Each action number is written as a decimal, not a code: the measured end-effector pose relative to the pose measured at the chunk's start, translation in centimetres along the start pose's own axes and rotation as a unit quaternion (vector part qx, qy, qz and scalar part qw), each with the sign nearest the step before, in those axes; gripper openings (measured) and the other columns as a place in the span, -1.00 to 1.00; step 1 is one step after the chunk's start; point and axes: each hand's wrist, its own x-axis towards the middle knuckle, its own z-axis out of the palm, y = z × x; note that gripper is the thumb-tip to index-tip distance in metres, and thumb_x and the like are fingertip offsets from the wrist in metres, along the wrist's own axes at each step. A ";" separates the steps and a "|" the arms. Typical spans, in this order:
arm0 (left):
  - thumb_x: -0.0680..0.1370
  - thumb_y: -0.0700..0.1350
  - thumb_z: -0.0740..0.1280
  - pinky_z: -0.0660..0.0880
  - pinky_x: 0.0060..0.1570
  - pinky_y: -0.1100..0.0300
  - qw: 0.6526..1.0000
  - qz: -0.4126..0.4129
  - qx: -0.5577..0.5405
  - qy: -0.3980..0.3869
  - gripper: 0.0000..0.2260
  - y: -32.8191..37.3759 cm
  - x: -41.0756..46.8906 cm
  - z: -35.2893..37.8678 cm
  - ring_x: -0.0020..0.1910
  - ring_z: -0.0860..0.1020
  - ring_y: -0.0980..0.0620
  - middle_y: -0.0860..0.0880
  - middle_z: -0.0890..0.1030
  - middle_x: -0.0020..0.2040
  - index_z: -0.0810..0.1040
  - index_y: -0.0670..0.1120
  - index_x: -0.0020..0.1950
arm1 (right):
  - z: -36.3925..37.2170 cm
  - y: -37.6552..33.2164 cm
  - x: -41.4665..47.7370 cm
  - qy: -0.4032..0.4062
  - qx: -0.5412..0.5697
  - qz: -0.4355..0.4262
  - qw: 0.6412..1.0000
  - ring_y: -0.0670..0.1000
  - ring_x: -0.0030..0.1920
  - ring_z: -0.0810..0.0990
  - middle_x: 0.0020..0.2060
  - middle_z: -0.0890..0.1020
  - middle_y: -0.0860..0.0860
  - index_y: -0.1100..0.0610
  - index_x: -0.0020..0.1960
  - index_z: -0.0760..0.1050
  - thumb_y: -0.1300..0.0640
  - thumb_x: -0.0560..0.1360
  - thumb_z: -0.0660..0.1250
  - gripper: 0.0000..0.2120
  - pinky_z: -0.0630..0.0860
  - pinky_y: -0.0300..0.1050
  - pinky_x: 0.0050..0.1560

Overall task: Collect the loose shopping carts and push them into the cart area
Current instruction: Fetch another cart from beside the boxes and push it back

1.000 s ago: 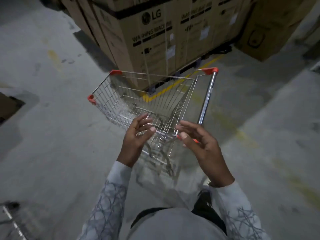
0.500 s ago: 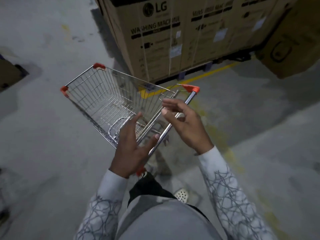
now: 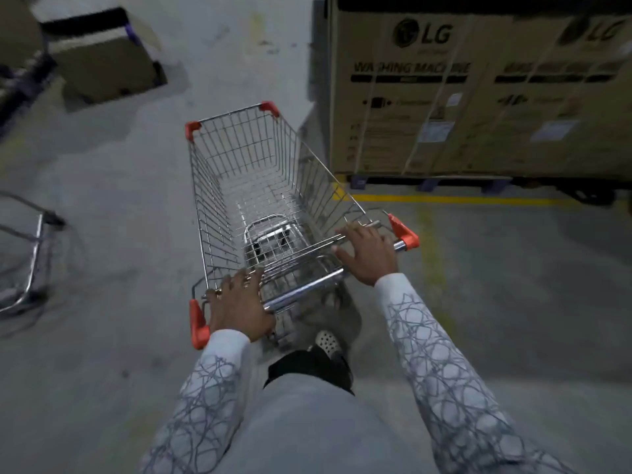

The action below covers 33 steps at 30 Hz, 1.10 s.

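A chrome wire shopping cart (image 3: 246, 172) with orange corner caps stands straight ahead of me on the concrete floor, its basket empty and the child seat folded. My left hand (image 3: 239, 302) grips the left end of the cart handle (image 3: 304, 289), fingers curled over the bar beside the orange end cap. On the right part of the bar my right hand (image 3: 367, 254) holds on, its fingers reaching over to the rear wire of the basket. My foot shows under the handle.
Tall LG washing machine boxes (image 3: 478, 97) on a pallet stand close to the cart's right side, behind a yellow floor line (image 3: 444, 199). A cardboard box (image 3: 102, 70) lies far left. Part of another chrome cart frame (image 3: 30, 261) shows at the left edge.
The cart has swung round from lying askew to pointing straight away from me. Both hands, which hovered near the handle before, now hold it.
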 end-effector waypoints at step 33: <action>0.14 0.21 0.59 0.25 0.44 -0.21 0.949 -0.197 -0.245 -0.015 0.03 28.6 11.6 -3.0 0.47 0.25 -0.22 -0.07 0.33 0.46 0.22 0.19 0.54 | -12.2 22.8 22.6 -0.108 -0.055 -0.191 0.974 0.13 0.13 0.63 0.24 0.64 -0.02 -0.17 0.24 0.59 -0.09 0.48 0.25 -0.64 0.51 -0.04 0.11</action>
